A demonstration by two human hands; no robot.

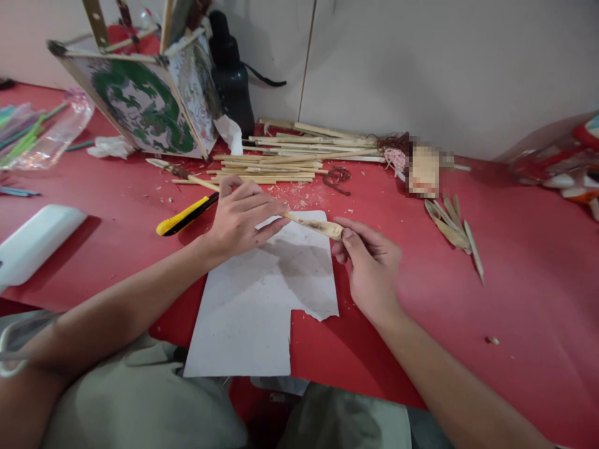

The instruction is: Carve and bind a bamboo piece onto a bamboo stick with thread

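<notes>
A thin pale wooden stick [206, 183] runs slantwise between my hands. Its far left end carries a pointed, blade-shaped tip [156, 163] bound with brown thread. At the other end is a broader piece like dried leaf [327, 228], pale with dark stains. My left hand [246, 215] closes around the middle of the stick and hides that stretch. Between thumb and fingers, my right hand [372, 262] pinches the leaf-like end. Below them a sheet of white paper [248, 312] with a torn corner lies on the red table [468, 268]. A yellow-and-black utility knife [185, 216] rests beside my left hand.
Bundles of thin sticks [276, 167] lie along the wall, with brown thread [337, 178] nearby. A dragon-decorated holder [140, 103] and a black bottle [231, 81] stand behind. Dried leaf pieces [452, 224] are at right, a white case [40, 243] at left.
</notes>
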